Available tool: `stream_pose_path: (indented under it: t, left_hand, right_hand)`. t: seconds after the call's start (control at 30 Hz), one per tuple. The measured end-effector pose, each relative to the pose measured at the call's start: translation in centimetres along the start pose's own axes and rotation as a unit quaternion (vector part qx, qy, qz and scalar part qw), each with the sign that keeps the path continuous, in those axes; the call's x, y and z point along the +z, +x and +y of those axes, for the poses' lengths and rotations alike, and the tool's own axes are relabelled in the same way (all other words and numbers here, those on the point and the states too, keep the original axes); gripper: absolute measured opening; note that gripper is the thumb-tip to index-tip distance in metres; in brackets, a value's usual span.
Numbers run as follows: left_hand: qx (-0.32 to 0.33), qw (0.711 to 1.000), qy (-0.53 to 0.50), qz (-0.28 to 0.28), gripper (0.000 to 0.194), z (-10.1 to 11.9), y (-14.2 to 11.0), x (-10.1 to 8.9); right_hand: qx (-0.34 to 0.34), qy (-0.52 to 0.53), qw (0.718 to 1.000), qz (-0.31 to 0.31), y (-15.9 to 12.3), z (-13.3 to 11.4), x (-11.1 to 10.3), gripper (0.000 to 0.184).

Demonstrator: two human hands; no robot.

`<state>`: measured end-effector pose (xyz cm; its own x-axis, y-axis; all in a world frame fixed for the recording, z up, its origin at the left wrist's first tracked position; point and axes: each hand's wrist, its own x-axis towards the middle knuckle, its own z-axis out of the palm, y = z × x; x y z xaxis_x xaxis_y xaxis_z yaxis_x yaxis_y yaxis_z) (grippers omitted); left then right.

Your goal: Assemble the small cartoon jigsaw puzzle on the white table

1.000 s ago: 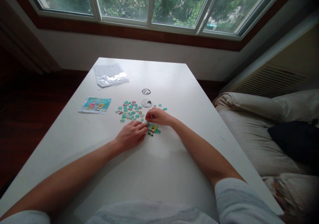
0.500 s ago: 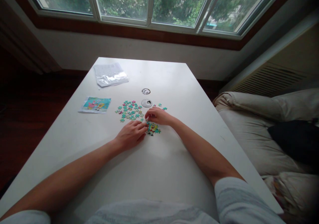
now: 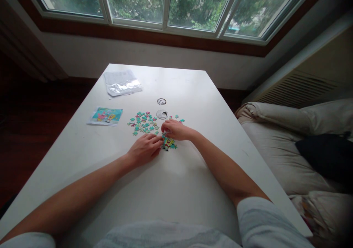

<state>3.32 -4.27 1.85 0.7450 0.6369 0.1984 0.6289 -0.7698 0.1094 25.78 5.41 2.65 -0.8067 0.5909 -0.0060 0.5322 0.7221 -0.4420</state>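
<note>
A small joined section of jigsaw puzzle [image 3: 169,142], with a yellow cartoon figure on teal, lies flat on the white table. At its left edge my left hand [image 3: 146,148] rests palm down, the fingertips closed against the pieces. My right hand [image 3: 175,129] is bent over the section's upper edge in a pinch, with a small teal puzzle piece [image 3: 163,134] at its fingertips, mostly hidden. Loose flower-shaped puzzle pieces [image 3: 143,122], teal, green and pink, are spread to the upper left of my hands. A few more pieces [image 3: 177,116] lie just beyond my right hand.
A printed reference picture [image 3: 107,116] lies on the table [image 3: 176,189] at the left. Behind it is a clear plastic bag [image 3: 122,82]. Two round table holes or fittings [image 3: 162,114] sit beyond the pieces. To the right stands a beige sofa [image 3: 264,145] with a dark cushion [image 3: 325,156].
The joined section has turned slightly and slid a little toward the left and toward me. My right hand has shifted slightly right. My left hand stays nearly still.
</note>
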Motion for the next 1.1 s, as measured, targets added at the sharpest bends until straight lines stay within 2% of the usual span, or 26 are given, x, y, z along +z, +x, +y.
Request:
stream_pose_path:
  t: [0.2,0.43,0.77,1.1]
  left_hand:
    - [0.002,1.000,0.001,0.000,0.022,-0.1,0.0,0.1]
    - [0.000,1.000,0.003,0.005,0.023,-0.1,-0.1,0.1]
    - [0.000,1.000,0.011,0.001,0.022,-0.1,0.0,0.0]
    - [-0.005,1.000,0.014,0.000,0.021,0.0,0.0,-0.1]
  right_hand:
    - [0.001,0.037,0.999,0.011,0.4,0.1,0.4,0.018]
    - [0.034,0.168,0.985,0.007,0.4,1.4,0.4,0.014]
    - [0.049,0.129,0.990,0.020,0.5,1.1,0.6,0.014]
    - [0.045,0.157,0.986,0.041,0.6,1.4,1.1,0.016]
